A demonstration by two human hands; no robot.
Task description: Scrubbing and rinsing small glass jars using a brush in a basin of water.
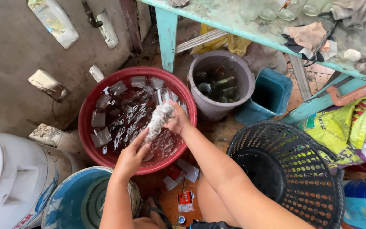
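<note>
Between left hand (131, 156) and right hand (178, 119): clear glass bottle (157, 120), mottled white. Beneath both: red basin (90, 111), water glinting, clear bottles pale inside. Beyond right hand: grey-mauve bucket (239, 67) with dark green bottles, teal blue tub (272, 91) beside, pale turquoise table (234, 25) above. Right of right hand: black latticed basket (318, 178). Near left hand: blue-rimmed drum (70, 199).

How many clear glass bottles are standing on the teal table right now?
4, in a row at the table's top edge. All are cropped by the frame; more may sit out of view.
</note>
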